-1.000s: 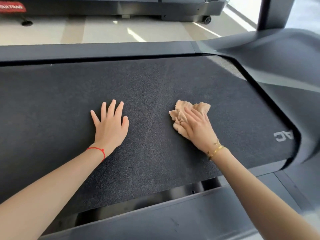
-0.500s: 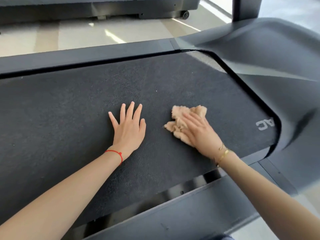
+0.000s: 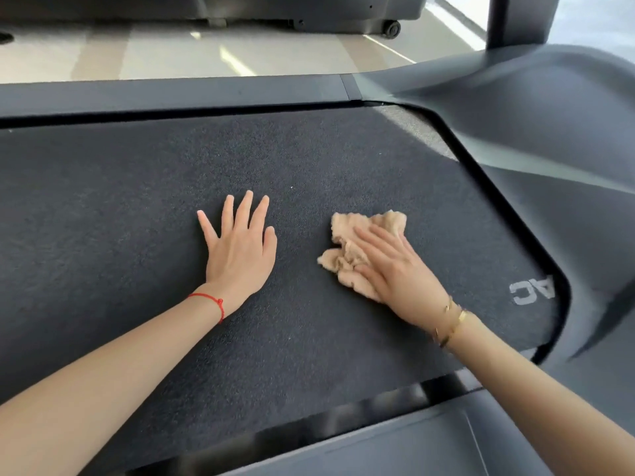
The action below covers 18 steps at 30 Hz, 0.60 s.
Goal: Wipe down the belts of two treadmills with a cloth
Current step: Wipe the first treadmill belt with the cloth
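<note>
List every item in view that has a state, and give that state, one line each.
left hand: flat on the belt, fingers straight and spread, holding nothing.
right hand: fingers straight, pressing the cloth onto the belt.
cloth: crumpled, lying on the belt, partly under the right hand.
belt: dark, textured, bearing both hands and the cloth.
second treadmill: standing on the floor beyond, only its base visible.

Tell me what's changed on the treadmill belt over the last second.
The right hand has slid the beige cloth leftward along the treadmill belt, away from the printed letters. The left hand has shifted left along the belt too. Otherwise unchanged: the right hand presses flat on the cloth, and the left hand lies flat on the belt.
</note>
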Each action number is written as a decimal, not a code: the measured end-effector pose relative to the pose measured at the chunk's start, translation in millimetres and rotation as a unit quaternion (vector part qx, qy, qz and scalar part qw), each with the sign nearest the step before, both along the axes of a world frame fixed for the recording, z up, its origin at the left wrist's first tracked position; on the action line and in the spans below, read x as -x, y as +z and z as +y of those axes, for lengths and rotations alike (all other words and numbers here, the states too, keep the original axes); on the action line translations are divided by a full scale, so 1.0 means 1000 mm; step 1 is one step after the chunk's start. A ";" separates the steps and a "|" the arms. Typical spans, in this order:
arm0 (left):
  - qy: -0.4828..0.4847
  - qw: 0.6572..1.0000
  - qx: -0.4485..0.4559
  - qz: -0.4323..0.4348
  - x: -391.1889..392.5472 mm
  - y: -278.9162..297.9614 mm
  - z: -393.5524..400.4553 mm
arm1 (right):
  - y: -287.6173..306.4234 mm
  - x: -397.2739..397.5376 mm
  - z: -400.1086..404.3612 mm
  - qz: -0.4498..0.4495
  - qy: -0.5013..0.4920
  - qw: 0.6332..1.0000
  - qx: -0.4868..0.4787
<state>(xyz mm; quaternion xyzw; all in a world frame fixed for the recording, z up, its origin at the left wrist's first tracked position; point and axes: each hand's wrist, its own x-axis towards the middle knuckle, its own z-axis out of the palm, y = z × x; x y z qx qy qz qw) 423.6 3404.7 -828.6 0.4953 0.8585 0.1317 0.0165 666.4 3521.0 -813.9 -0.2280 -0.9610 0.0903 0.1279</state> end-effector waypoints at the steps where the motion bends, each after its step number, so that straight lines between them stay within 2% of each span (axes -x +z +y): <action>1: 0.001 1.000 -0.001 0.004 -0.001 -0.001 0.000 | 0.001 0.007 0.022 0.008 -0.010 1.000 -0.002; 4: 0.011 1.000 -0.001 0.006 -0.003 -0.001 0.001 | 0.006 0.042 0.089 -0.003 -0.057 0.998 -0.005; 7: 0.018 1.000 0.000 0.017 -0.003 -0.001 0.002 | 0.019 0.087 0.117 -0.030 -0.095 0.995 0.012; 11: 0.019 0.999 0.009 0.028 -0.005 0.002 0.002 | 0.019 0.120 0.090 -0.010 -0.025 1.000 0.006; 16: 0.018 0.999 0.018 0.031 -0.004 0.002 0.001 | -0.001 0.090 0.087 -0.009 0.035 0.999 0.017; 18: 0.018 0.999 0.022 0.029 -0.004 0.002 0.001 | 0.002 0.085 0.104 0.021 0.040 0.999 -0.006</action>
